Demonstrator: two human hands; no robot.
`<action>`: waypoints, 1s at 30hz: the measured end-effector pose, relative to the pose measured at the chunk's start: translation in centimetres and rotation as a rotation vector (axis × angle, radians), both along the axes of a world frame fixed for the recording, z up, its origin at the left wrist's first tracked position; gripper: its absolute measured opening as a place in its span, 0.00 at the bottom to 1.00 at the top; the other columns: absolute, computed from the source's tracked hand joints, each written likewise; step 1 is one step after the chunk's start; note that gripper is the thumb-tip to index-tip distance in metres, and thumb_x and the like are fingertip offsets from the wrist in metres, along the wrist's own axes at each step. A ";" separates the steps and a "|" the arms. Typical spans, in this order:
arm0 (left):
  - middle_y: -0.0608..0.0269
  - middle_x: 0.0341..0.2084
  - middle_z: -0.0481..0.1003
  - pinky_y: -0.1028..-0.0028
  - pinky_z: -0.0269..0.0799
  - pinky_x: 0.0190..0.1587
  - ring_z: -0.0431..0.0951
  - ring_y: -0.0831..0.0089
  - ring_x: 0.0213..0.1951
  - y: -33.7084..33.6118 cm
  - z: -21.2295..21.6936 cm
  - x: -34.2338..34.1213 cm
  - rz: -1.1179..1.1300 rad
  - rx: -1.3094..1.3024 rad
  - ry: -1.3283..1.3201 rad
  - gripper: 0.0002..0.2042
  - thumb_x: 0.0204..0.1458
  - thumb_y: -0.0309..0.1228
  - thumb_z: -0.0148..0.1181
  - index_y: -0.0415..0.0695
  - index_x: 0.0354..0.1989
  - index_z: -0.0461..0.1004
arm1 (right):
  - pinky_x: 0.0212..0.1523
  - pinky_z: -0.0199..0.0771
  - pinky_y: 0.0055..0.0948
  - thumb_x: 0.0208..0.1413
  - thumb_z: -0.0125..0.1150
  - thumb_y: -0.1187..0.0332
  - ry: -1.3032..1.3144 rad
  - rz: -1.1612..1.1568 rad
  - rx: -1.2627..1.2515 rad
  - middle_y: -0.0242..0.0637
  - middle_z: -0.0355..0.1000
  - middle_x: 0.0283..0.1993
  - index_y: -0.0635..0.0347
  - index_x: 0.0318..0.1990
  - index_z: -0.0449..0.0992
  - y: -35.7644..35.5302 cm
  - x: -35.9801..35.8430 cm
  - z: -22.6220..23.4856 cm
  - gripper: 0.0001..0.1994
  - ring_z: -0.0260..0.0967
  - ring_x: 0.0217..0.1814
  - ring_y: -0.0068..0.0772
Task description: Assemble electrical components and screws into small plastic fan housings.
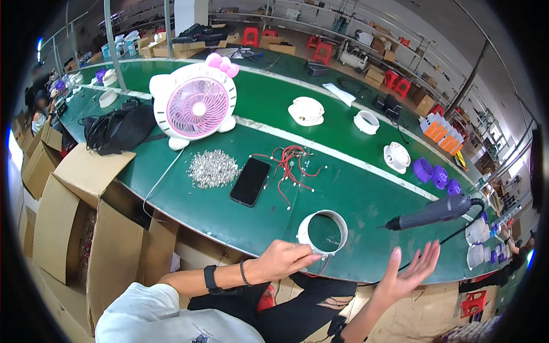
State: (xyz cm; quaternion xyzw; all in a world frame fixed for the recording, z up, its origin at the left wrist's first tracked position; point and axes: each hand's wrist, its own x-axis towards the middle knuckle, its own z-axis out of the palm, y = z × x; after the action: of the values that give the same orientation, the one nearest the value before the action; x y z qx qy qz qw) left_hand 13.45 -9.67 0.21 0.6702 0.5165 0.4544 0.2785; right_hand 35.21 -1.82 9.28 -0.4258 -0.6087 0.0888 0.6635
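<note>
At the bench's near edge, my left hand (284, 262) has its fingers curled at the lower rim of a white plastic ring (303, 230), pinching it there. A short red wire (323, 267) hangs below the ring beside those fingertips. My right hand (407, 275) is raised with palm up and fingers spread, holding nothing. Above it is a grey electric screwdriver (430, 212), its bit pointing left and a black cable at its rear; whether it rests on the bench or hangs, I cannot tell.
Beyond the ring lie a black phone (250, 182), small metal screws (214, 169) in a pile and red wires (290, 166). A white-and-pink fan (197, 108) stands behind. White housings (397, 157) and purple parts (423, 170) sit right; open cardboard boxes (114, 246) stand left.
</note>
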 end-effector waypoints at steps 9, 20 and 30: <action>0.38 0.75 0.43 0.47 0.53 0.71 0.49 0.33 0.73 1.5 -1.5 2.7 0.219 0.225 0.247 0.45 0.50 0.38 0.74 0.51 0.75 0.55 | 0.77 0.50 0.42 0.62 0.67 0.71 0.239 0.070 -0.030 0.46 0.55 0.76 0.65 0.74 0.53 6.5 1.6 1.8 0.37 0.53 0.78 0.43; 0.31 0.67 0.54 0.51 0.58 0.70 0.58 0.37 0.69 4.3 -2.0 2.7 0.291 0.136 0.117 0.60 0.41 0.38 0.79 0.34 0.76 0.39 | 0.45 0.72 0.30 0.68 0.58 0.68 0.349 0.519 -0.086 0.35 0.72 0.44 0.57 0.55 0.69 12.4 2.6 1.6 0.12 0.70 0.35 0.25; 0.32 0.69 0.54 0.53 0.55 0.72 0.57 0.38 0.71 4.7 -2.0 2.5 0.290 0.111 0.095 0.58 0.43 0.37 0.77 0.27 0.74 0.38 | 0.14 0.52 0.18 0.73 0.49 0.56 0.379 0.644 -0.165 0.25 0.53 0.19 0.56 0.41 0.63 2.4 -5.5 0.3 0.14 0.47 0.11 0.14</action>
State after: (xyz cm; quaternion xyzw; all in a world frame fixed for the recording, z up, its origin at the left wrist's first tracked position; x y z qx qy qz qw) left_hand 15.98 -4.98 -1.76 0.6235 0.5946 0.4856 0.1480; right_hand 29.70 0.58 9.55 -0.2408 -0.5687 0.4186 0.6658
